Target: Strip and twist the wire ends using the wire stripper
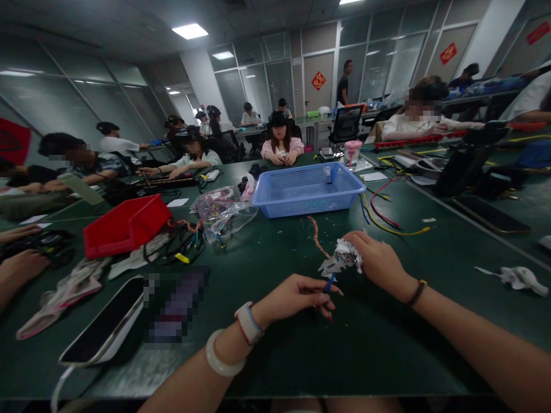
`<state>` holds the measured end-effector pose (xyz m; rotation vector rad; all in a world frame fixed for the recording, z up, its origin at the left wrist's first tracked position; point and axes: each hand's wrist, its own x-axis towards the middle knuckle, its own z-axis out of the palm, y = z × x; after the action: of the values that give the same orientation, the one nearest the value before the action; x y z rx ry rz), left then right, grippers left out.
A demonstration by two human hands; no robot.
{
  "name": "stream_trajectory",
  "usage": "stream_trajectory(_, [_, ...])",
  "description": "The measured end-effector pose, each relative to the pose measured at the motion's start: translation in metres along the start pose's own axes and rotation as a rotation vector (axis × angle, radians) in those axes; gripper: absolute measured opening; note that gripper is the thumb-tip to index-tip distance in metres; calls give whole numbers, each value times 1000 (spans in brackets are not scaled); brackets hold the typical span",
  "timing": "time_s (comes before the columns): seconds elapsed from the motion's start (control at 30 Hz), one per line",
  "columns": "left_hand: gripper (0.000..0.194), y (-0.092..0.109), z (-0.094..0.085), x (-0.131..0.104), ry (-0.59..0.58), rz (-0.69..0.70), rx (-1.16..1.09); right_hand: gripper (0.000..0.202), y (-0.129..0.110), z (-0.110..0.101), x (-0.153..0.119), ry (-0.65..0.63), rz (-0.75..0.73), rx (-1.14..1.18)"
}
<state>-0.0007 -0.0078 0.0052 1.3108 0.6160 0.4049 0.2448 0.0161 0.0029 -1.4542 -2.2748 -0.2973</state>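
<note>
L hand (306,293): pinching blue wire (330,283)
R hand (376,258): gripping white-wrapped pliers (333,267)
Blue wire: prob. best held straight, sq. to pliers
Squeeze: shld be light & even, imo

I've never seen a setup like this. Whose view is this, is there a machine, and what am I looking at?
There is no robot here: just a person working with two bare hands. The one picture comes from a camera worn on that person's head, looking forward and down.

The left hand holds a blue wire. The right hand grips pliers, with white wrapping around the handles; the wire reaches up to their metal head.

On the green table lie a blue plastic basket, a red bin, a clear plastic bag and a twisted copper strand. Other people sit around it.
</note>
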Motion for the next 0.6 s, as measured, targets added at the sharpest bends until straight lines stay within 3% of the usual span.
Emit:
stream_trajectory(0.33, [39, 3, 1, 1, 129, 12, -79, 34, 11, -6, 2, 54, 128, -87])
stream_trajectory(0.6, [41, 5, 0, 0, 202, 60, -102, 36, 15, -4, 6, -46, 201, -144])
